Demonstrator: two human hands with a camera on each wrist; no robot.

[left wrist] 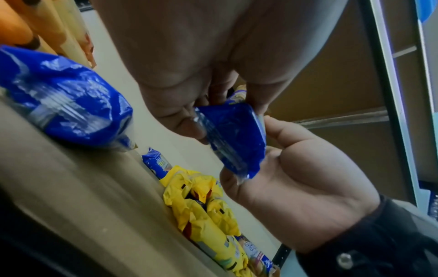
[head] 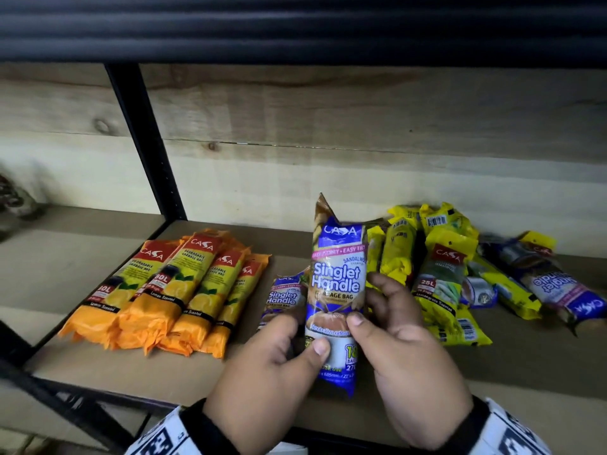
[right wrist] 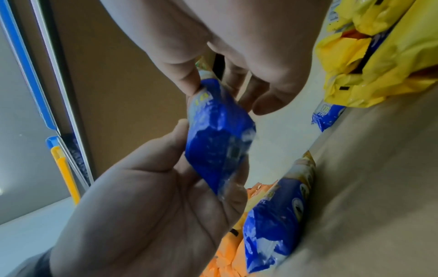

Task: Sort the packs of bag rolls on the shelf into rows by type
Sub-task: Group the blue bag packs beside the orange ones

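I hold a blue "Singlet Handle" pack [head: 336, 290] upright above the shelf [head: 157, 372] with both hands. My left hand [head: 295, 339] grips its lower left side, thumb on the front. My right hand [head: 371, 303] pinches its right edge with thumb and curled fingers. The left wrist view shows the pack's blue end [left wrist: 234, 135] between the fingers of both hands. A second blue pack [head: 284, 297] lies on the shelf just behind my left hand. Orange lemon-scented packs [head: 164, 290] lie in a row at the left. Yellow packs [head: 437, 257] sit jumbled at the right.
Another blue pack [head: 565, 287] lies upside down at the far right among the yellow ones. A black upright post [head: 144, 142] stands left of the orange row. A dark upper shelf [head: 295, 27] hangs overhead. Bare shelf board shows in front of the packs.
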